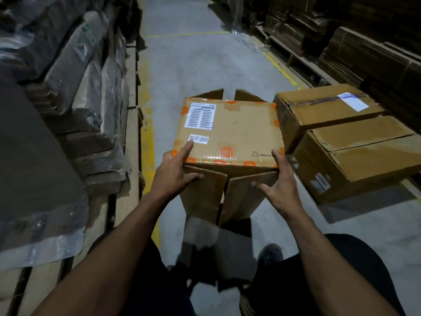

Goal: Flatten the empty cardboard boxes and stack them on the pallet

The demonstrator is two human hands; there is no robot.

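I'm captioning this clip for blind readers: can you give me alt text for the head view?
Two bare hands, left hand and right hand, hold a taped cardboard box with open flaps above a warehouse aisle floor. Two more cardboard boxes sit to its right.

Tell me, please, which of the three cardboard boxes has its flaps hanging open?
The orange-taped box held by both hands; the two boxes to its right, the rear box and near box, are closed.

grey concrete floor (pixel 193 65), yellow floor line (pixel 147 137), plastic wrap (pixel 247 41)
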